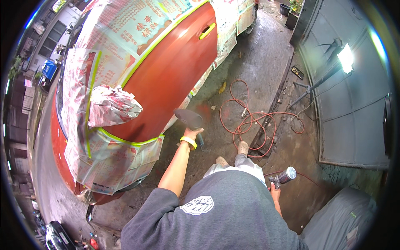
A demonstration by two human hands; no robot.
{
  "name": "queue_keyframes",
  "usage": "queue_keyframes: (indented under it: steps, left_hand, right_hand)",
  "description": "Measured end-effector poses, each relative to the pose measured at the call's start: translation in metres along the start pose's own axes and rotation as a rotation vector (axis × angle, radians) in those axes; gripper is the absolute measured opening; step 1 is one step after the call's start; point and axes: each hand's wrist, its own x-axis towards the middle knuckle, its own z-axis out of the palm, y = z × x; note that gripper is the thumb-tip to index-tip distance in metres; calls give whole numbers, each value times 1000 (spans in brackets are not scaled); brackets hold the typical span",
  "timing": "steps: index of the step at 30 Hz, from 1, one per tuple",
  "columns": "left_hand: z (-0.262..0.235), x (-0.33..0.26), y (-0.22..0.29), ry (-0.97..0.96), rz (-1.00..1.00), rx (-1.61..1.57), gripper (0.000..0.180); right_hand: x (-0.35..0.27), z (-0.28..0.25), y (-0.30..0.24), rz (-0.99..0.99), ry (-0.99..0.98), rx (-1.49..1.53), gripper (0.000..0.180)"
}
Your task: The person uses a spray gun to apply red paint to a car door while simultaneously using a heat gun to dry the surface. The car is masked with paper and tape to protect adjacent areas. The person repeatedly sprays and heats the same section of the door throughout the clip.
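Observation:
My left hand (192, 134) is wrapped round a dark, rounded hand-held tool (188, 118) with a bluish handle below the fist; its exact kind I cannot make out. Its wide end faces the red car door (173, 62), a short way off. A roll of yellow tape (188, 142) circles my left wrist. Low at my right side, my right hand (275, 193) grips a paint spray gun (286, 176) with a cup. Printed masking sheets (125, 37) edged in yellow tape surround the door, and crumpled sheeting wraps the side mirror (114, 106).
A red air hose (246, 121) lies coiled on the floor ahead of my feet. A lit work lamp (345, 58) on a stand is by the grey metal gate (354, 112). A phone-like object (297, 72) lies nearby. At the lower right is a grey-covered bulk (341, 221).

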Motion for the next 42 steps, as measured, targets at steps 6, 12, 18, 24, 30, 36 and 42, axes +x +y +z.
queue_keyframes:
  steps: [6,12,18,24,30,36,42]
  left_hand:
    - [8,-55,84,125,381,-200,58]
    - [0,-91,136,61,385,-157,58]
    - [45,-141,162,-58,312,-260,51]
    - [40,-132,171,33,404,-232,48]
    - [37,-138,175,174,415,-368,41]
    - [66,-151,149,66,263,-330,44]
    - [62,-111,132,378,517,100,52]
  right_hand:
    - [25,14,-15,-222,22,53,40]
    - [46,5,-23,-311,42,-123,41]
    - [61,6,-44,-296,11,-90,41]
    - [78,1,-65,-251,-68,-57,36]
    - [90,9,-97,-225,-99,-23,36]
    - [127,11,-124,-63,-148,44,37]
    - [146,28,-193,-105,-181,-11,39]
